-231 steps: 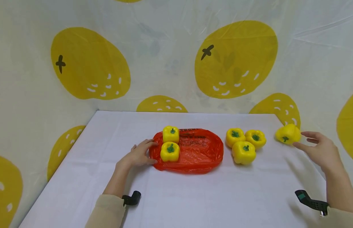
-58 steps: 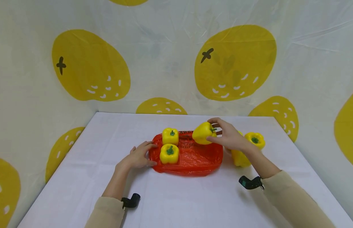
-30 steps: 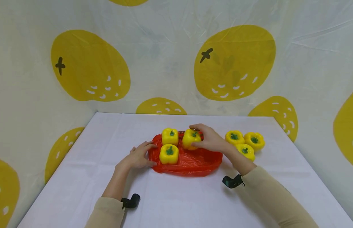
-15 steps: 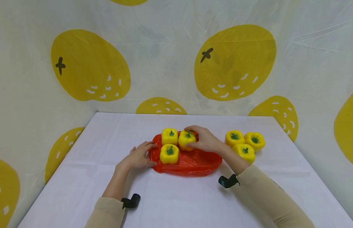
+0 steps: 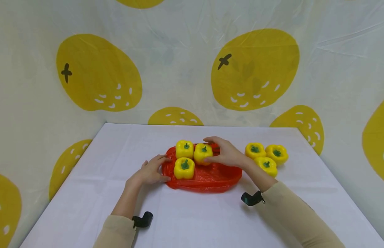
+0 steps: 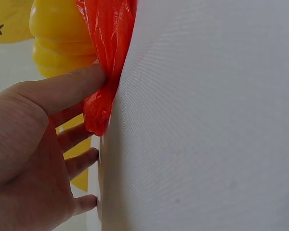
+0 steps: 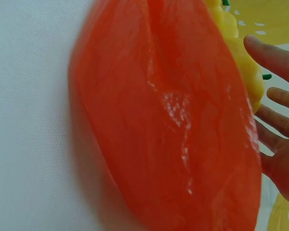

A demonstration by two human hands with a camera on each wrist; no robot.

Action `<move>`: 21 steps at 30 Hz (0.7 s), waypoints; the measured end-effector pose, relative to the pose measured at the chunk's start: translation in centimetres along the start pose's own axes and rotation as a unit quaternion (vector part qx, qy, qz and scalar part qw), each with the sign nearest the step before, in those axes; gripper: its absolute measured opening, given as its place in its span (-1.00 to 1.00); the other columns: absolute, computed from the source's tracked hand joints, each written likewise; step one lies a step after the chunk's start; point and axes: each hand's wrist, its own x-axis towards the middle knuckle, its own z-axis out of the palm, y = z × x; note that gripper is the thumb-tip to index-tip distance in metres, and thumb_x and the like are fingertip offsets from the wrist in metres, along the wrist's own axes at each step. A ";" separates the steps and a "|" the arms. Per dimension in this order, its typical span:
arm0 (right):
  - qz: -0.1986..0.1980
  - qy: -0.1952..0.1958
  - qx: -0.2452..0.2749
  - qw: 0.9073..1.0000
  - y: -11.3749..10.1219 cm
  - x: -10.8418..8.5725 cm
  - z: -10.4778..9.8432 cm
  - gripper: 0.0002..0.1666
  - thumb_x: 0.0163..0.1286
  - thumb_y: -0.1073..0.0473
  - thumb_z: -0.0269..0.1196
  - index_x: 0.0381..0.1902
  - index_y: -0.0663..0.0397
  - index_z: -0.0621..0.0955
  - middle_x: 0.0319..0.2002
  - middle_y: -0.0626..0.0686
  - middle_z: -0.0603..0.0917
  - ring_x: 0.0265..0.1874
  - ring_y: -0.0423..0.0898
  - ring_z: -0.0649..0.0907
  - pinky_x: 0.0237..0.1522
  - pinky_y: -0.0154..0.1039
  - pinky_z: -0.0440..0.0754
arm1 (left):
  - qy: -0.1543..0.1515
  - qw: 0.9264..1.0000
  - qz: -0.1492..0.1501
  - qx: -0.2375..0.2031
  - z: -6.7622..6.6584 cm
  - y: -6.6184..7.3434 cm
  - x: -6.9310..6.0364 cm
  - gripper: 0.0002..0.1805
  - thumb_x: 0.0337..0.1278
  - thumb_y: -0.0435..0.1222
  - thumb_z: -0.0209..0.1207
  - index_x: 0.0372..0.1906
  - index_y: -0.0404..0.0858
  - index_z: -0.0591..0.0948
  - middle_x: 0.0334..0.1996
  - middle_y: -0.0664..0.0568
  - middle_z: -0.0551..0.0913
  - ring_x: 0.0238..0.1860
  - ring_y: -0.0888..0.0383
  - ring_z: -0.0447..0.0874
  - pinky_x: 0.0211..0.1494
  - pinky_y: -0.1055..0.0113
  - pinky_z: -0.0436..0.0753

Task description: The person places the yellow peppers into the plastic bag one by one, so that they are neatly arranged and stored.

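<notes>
Fingers spread, the right hand lies loosely around a yellow pepper; the left hand, splayed, touches a red bag.

Green stems up, a front pepper, a rear pepper and an inner pepper — all glossy yellow — stand close together on a crinkled red plastic bag, spread in a broad oval. Three more yellow peppers huddle near its right end — green stems showing.
</notes>
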 end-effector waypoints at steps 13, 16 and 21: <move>0.001 -0.007 0.014 1.000 -0.1 -2.3 -3.3 -0.25 0.25 0.01 0.53 0.33 0.05 0.53 0.28 0.14 0.56 0.28 0.19 0.51 0.20 0.23 0.58 | 0.000 1.000 0.001 -0.001 0.0 -0.1 0.1 -0.23 0.06 -0.15 0.50 0.41 -0.09 0.49 0.52 -0.13 0.28 0.54 -0.16 0.13 0.48 -0.44 -0.13; 0.003 -0.005 0.015 1.000 -0.1 -3.1 -4.5 -0.31 0.27 0.07 0.51 0.31 0.08 0.55 0.26 0.14 0.58 0.26 0.19 0.53 0.20 0.24 0.57 | -0.001 1.000 0.000 -0.001 0.0 -0.1 0.1 -0.24 0.07 -0.15 0.50 0.41 -0.09 0.49 0.52 -0.13 0.28 0.54 -0.16 0.13 0.48 -0.44 -0.13; 0.020 0.013 -0.006 1.000 0.7 -4.5 -6.5 -0.40 0.32 0.12 0.47 0.28 0.04 0.57 0.22 0.11 0.61 0.21 0.19 0.56 0.19 0.22 0.59 | -0.002 1.000 -0.002 -0.001 -0.1 0.0 0.0 -0.23 0.06 -0.16 0.50 0.42 -0.10 0.49 0.52 -0.14 0.28 0.54 -0.17 0.13 0.49 -0.44 -0.14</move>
